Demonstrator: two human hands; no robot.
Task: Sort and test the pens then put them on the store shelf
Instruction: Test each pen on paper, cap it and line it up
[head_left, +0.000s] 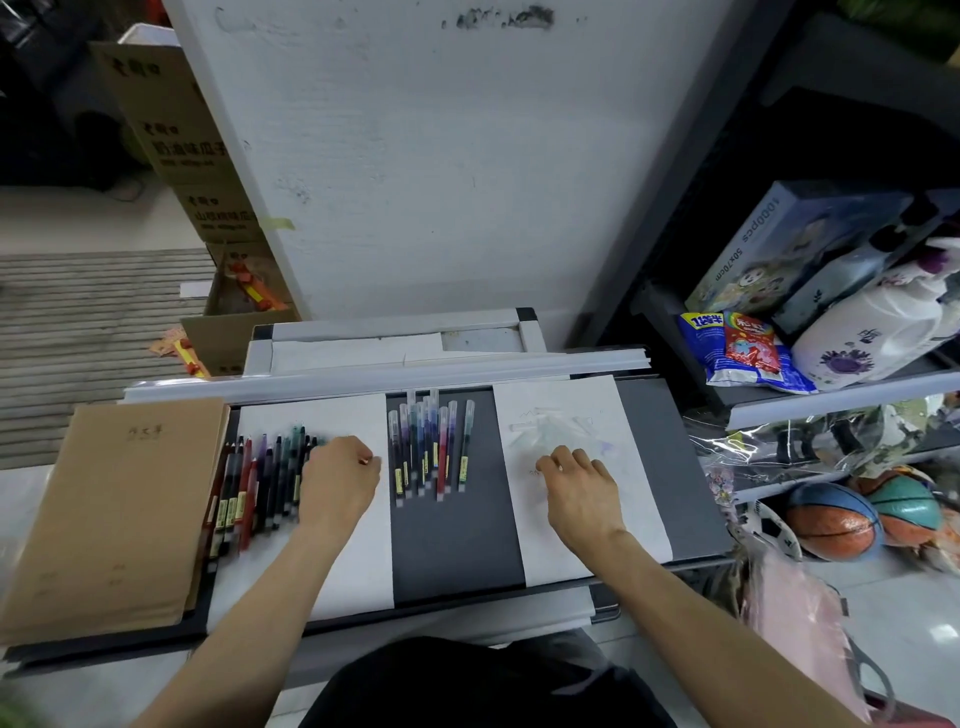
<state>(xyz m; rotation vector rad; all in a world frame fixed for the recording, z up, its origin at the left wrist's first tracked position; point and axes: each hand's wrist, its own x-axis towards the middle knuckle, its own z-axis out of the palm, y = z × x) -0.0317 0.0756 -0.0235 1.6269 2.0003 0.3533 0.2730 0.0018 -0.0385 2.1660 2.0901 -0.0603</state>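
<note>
From my remote seat, the nearest worry is the left hand (340, 483): it sits knuckles-up with fingers curled at the right edge of the dark pens (260, 483), and I cannot tell whether it pinches one or only nudges them. That bundle lies loose and fanned on the left sheet (358, 571), so a careless sweep could, I judge, roll pens toward the tray's (457, 551) near edge or under the brown notebook (114, 509) touching them on the left. The right hand (579, 486) rests on the right sheet (545, 561) with bent fingers (nothing visible in it, though I cannot tell for sure); if it lifts, the scribbled test paper is free to slide. Between the sheets, the clear-capped pens (428, 447) lie in a neat row on bare tray, and a stray pen pushed across would mix sorted with unsorted. Farther right, the store shelf (831, 402) looks crowded, so placing pens there risks knocking its stock.
</note>
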